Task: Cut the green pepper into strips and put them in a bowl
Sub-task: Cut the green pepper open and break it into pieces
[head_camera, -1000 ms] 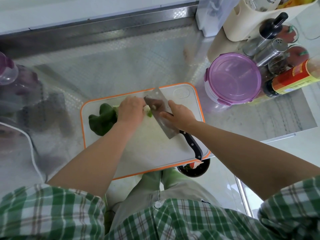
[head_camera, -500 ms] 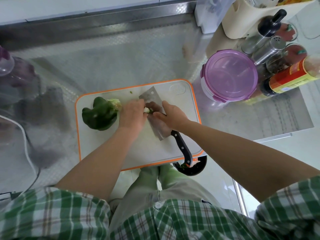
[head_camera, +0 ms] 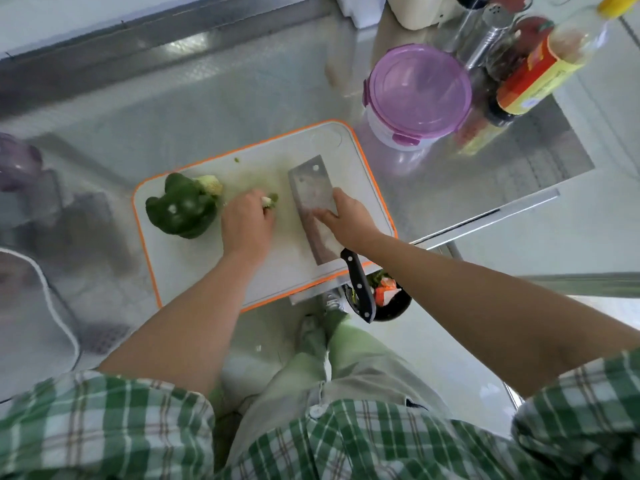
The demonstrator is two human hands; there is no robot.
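I see the left hand (head_camera: 247, 226) pinching a small pale-green pepper scrap (head_camera: 270, 201), possibly the core; it's blurred. The green pepper (head_camera: 180, 209) sits just left of that hand on the cutting board (head_camera: 166, 258). The right hand (head_camera: 348, 221) rests its fingers on the cleaver (head_camera: 311, 192), which lies flat beneath them.

We see bare tabletop (head_camera: 207, 102) behind the cutting board (head_camera: 194, 268), green pepper (head_camera: 180, 209) blocking its left, lidded container (head_camera: 419, 88) beside its right.

head view | looks steeply down | close over cutting board (head_camera: 194, 271)
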